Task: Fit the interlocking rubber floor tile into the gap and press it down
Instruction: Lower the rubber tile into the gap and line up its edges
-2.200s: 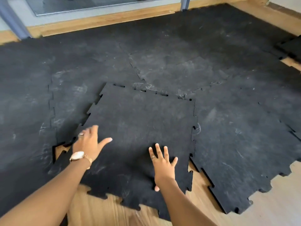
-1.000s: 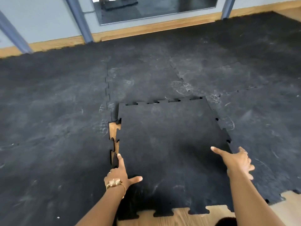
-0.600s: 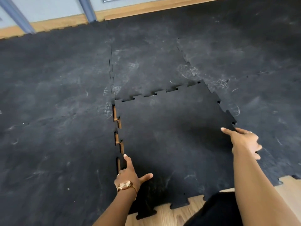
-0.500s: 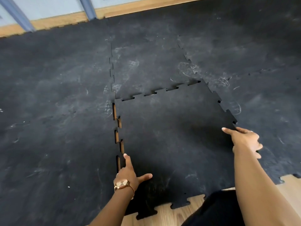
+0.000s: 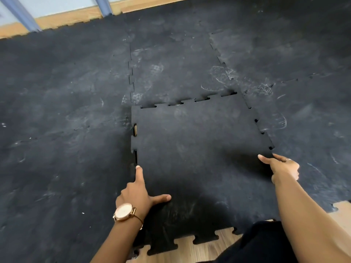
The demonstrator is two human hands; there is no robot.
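The loose black rubber floor tile [image 5: 197,149] lies in the gap among the laid black mats [image 5: 66,130]. Its far edge teeth sit slightly off the neighbouring tile, with dark slits showing. On its left seam one small spot of wooden floor [image 5: 135,130] shows. My left hand [image 5: 138,194] rests on the tile's near left edge, index finger stretched along the seam and thumb spread on the tile. My right hand [image 5: 283,168] holds the tile's right edge, thumb on top and fingers curled at the edge.
Bare wooden floor [image 5: 190,251] shows along the tile's toothed near edge and at the lower right. My dark-clothed knee [image 5: 262,242] is over the near right corner. A wooden baseboard [image 5: 66,19] and grey metal legs [image 5: 102,6] line the far wall.
The tile has slid left against the neighbouring mat. The strip of wood along its left seam has shrunk to one small spot. Both hands stayed at its edges.
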